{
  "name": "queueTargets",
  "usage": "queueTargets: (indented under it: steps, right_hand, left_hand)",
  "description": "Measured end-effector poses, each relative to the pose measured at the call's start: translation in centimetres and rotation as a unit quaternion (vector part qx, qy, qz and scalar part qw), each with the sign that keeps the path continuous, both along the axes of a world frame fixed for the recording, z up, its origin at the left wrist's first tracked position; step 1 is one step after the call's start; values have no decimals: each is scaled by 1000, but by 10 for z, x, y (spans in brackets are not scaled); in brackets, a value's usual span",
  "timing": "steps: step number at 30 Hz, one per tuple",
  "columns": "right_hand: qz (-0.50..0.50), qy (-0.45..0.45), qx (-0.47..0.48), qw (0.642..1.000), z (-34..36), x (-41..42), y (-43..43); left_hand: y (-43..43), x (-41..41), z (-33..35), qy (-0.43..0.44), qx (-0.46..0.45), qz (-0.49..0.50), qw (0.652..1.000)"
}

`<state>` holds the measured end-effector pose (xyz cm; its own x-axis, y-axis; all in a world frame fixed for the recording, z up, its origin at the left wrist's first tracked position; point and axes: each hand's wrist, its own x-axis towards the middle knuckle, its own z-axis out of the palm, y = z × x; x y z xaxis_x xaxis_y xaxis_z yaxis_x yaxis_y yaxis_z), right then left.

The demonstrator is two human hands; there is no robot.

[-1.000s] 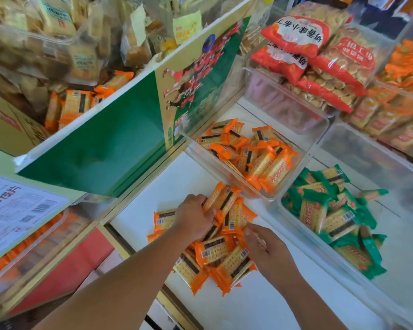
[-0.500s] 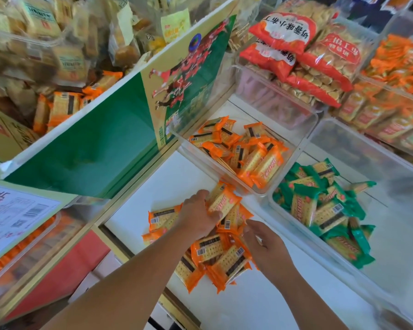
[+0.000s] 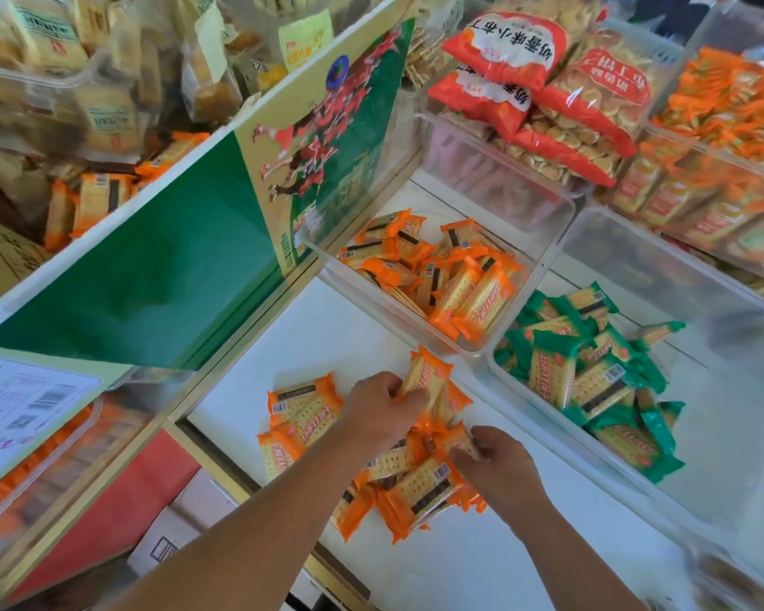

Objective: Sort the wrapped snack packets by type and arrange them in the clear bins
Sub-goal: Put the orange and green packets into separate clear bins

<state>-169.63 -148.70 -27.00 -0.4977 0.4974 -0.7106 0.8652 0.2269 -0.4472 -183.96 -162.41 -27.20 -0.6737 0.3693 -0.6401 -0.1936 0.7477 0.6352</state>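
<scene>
Gripping one orange packet (image 3: 428, 374) upright in the left hand (image 3: 380, 412), clamped round its lower end, just in front of the near corner of the bin of orange packets (image 3: 393, 317). Pinching a second packet (image 3: 463, 439) at the top of the loose pile (image 3: 415, 491) with the right hand (image 3: 499, 469), low on the white table (image 3: 309, 341). To do this step well: take only orange ones, hold them by the sealed ends so as not to crush the crackers inside, and carry them over the low wall into that bin, never into the neighbouring bin (image 3: 543, 427) with the green packets (image 3: 583, 377). Lay them flat beside those inside, all in one direction if possible.
</scene>
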Motion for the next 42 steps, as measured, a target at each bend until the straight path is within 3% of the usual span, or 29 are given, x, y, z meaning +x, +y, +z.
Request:
queueTargets:
  steps: [3,7,13,17,21,27,33,42]
  right_hand:
    - [27,-19,29,999,-4,7,-1]
    - [-49,-5,-10,999,-9,16,-4]
    - [-178,24,-54,982,-2,27,-5]
    - [-258,50,-76,962,15,39,-5]
    - [-287,97,-108,947,42,48,-6]
    - [-264,194,-172,929,98,46,-2]
    - [-251,276,-108,921,142,10,25]
    - [-174,276,-78,942,120,-95,66]
  left_hand:
    - [6,12,-3,-5,-32,-60,998]
    - [20,21,-2,19,-84,-102,991]
    - [33,31,4,1,-46,-48,998]
    - [21,39,13,36,-27,-63,997]
    - [0,47,41,19,39,28,999]
    - [-16,55,93,-34,143,146,978]
    - [20,11,132,-11,210,206,956]
    - [63,-56,132,46,199,145,968]
